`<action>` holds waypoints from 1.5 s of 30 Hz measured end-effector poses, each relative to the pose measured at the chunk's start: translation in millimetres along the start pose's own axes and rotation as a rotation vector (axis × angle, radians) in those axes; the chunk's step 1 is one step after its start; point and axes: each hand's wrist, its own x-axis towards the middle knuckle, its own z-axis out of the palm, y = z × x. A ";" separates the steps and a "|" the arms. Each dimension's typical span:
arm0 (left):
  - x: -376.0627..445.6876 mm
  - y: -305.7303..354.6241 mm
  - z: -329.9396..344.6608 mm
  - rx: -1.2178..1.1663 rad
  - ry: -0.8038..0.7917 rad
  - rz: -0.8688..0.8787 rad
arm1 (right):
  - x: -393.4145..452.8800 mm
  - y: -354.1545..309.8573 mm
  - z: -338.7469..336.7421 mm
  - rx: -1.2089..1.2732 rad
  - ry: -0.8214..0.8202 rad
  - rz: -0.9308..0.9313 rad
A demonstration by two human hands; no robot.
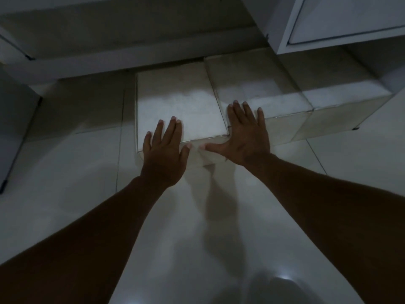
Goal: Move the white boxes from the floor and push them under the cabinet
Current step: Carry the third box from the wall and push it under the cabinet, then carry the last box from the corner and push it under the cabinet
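A white box (pixel 177 102) sits on the tiled floor, its far end at the gap under the cabinet (pixel 122 62). My left hand (pixel 164 150) lies flat with straight fingers on the box's near top edge. My right hand (pixel 247 134) lies flat over its near right corner, thumb stretched left along the front edge. To the right, a second white box (pixel 252 80) sits further back, and a third white box (pixel 341 106) lies beyond it under the right cabinet (pixel 328 23).
The room is dim. A pale tiled floor (pixel 219 216) spreads toward me, with a glare spot near the bottom. The left cabinet's underside overhangs the floor; another dark panel (pixel 13 128) stands at the far left.
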 end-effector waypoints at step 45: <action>-68.3 234.8 -241.3 -0.144 -0.240 0.230 | -197.3 71.0 -274.8 0.363 0.075 0.268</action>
